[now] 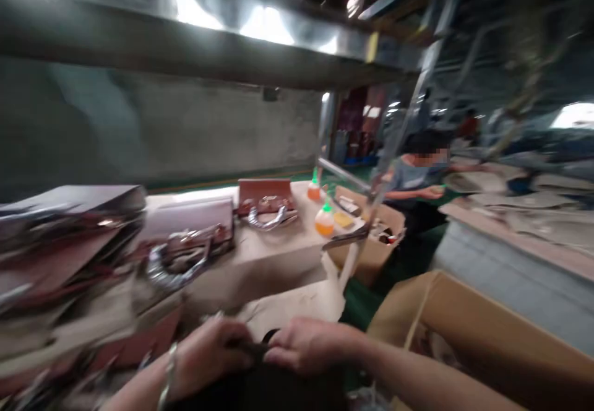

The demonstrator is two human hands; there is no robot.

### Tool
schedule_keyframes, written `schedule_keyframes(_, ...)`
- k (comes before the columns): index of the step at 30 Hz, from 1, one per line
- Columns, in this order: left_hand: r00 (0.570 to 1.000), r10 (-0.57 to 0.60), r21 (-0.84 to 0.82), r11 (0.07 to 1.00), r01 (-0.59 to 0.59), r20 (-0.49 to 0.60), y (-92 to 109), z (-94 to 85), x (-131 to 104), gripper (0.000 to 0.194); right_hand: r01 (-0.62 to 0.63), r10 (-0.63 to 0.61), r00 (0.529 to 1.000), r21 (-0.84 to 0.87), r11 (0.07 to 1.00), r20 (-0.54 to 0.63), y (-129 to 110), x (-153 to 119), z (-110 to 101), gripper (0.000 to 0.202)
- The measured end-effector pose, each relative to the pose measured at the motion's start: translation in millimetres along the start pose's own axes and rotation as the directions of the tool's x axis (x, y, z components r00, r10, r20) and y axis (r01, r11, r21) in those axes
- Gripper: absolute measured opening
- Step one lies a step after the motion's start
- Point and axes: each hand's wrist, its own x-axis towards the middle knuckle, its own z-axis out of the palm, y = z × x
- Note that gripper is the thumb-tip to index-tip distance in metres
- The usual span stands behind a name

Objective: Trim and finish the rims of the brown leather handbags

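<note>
The picture is blurred by motion. My left hand [208,352] and my right hand [309,344] meet at the bottom centre, both pinching a dark piece of material [269,386] that hangs below them. A bracelet sits on my left wrist. What the dark piece is exactly I cannot tell. Just beyond my hands lies a sheet of brown paper [297,302] on the table.
Several brown handbags [185,237] with wrapped handles lie on the table [278,253] at left and centre. Two orange squeeze bottles [324,220] stand by a small cardboard box [371,244]. A large open carton [487,330] is at right. Another person [417,176] works beyond.
</note>
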Motion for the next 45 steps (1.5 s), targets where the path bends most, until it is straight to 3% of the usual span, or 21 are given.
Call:
schedule_keyframes(2, 0.993, -0.117, 0.001, 0.993, 0.117, 0.027, -20.6, -6.5, -32.3, 0.029, 0.002, -0.002, 1.000, 0.015, 1.000, -0.019, 1.5, 5.6, 5.3, 0.032)
schedule_keyframes(5, 0.980, -0.197, 0.116, 0.973, 0.201, -0.041, -30.6, -11.4, -48.8, 0.038, 0.034, -0.034, 0.999, 0.045, 0.998, 0.004, 6.8, 10.9, 1.6, 0.033)
schedule_keyframes(14, 0.986, -0.091, 0.453, 0.879, 0.147, -0.143, -30.9, -9.9, -52.9, 0.012, 0.046, -0.048, 0.998, 0.033, 0.998, 0.043, -0.2, 11.3, -0.4, 0.035)
schedule_keyframes(23, 0.957, -0.189, 0.362, 0.895, 0.260, -0.222, -34.7, -10.6, -55.4, 0.009, 0.033, -0.044, 0.994, 0.105, 0.994, 0.101, 0.7, 21.5, -9.1, 0.033)
schedule_keyframes(32, 0.959, -0.200, 0.301, 0.919, 0.255, -0.202, -40.2, -15.4, -53.1, 0.007, -0.091, 0.027, 0.971, 0.263, 0.961, 0.237, -6.9, 30.0, -18.7, 0.033)
schedule_keyframes(35, 0.967, -0.179, 0.259, 0.940, 0.222, -0.181, -43.8, -16.9, -53.4, 0.005, -0.104, 0.049, 0.976, 0.251, 0.962, 0.214, -7.7, 31.2, -17.1, 0.037)
schedule_keyframes(40, 0.979, -0.143, 0.208, 0.963, 0.171, -0.142, -49.1, -18.1, -54.8, 0.006, -0.008, -0.024, 0.988, 0.213, 0.977, 0.151, -10.1, 35.7, -12.9, 0.036)
schedule_keyframes(45, 0.976, -0.187, 0.183, 0.961, 0.206, -0.114, -50.1, -17.2, -53.4, 0.015, 0.016, -0.039, 0.991, 0.184, 0.983, 0.126, -13.1, 38.8, -8.7, 0.031)
